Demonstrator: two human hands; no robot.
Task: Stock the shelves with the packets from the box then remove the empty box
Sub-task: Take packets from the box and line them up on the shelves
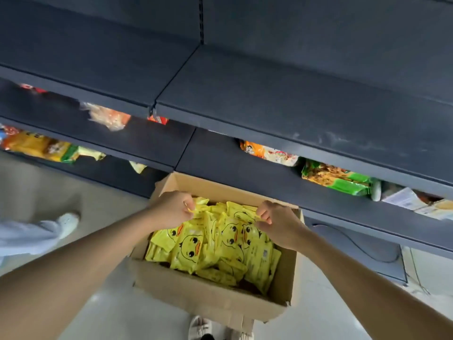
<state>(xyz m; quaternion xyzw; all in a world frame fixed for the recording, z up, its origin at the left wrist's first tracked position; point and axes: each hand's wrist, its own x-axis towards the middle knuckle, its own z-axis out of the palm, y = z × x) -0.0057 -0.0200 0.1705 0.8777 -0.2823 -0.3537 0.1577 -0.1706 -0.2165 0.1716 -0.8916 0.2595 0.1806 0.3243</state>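
Both hands' fingers (188, 204) pinch yellow packets (208, 246) inside box (208, 298).

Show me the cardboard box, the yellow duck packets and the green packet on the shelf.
cardboard box (208, 294): head view, near outer wall.
yellow duck packets (191, 249): head view, a duck-face packet.
green packet (343, 181): head view, its front.

The single head-worn wide-angle camera looked forward and steeply down from above the person's own forearms, which ran in from the two lower corners; it faced the dark grey metal shelves (282, 99), whose boards crossed the upper frame on a slant and bowed at the edges. The open brown cardboard box (210, 294) lay close below, near the middle; the pale floor (103, 312) showed at the bottom, farther off; no second view shared the scene.
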